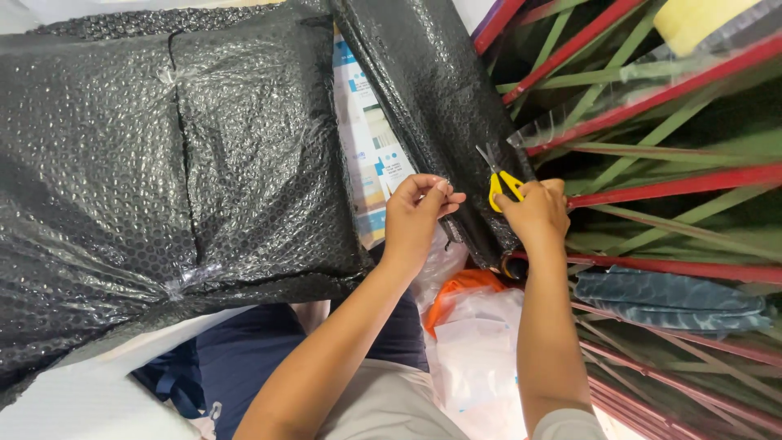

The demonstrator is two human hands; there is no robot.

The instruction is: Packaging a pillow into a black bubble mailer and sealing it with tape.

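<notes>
The person's right hand (533,213) has its fingers closed round a pair of small yellow-handled snips (497,179), blades slightly parted and pointing up against a long narrow bundle in black bubble wrap (432,106). Left hand (415,216) is just beside it, fingers pinched shut on the edge of that same wrap. A much bigger black bubble-wrapped parcel (163,163) sits to the left, taped shut, so can't tell what's inside. Printed card (366,147) shows between the two. Red and green metal rack (652,147) on the right, clear plastic bags (476,342) lower down
</notes>
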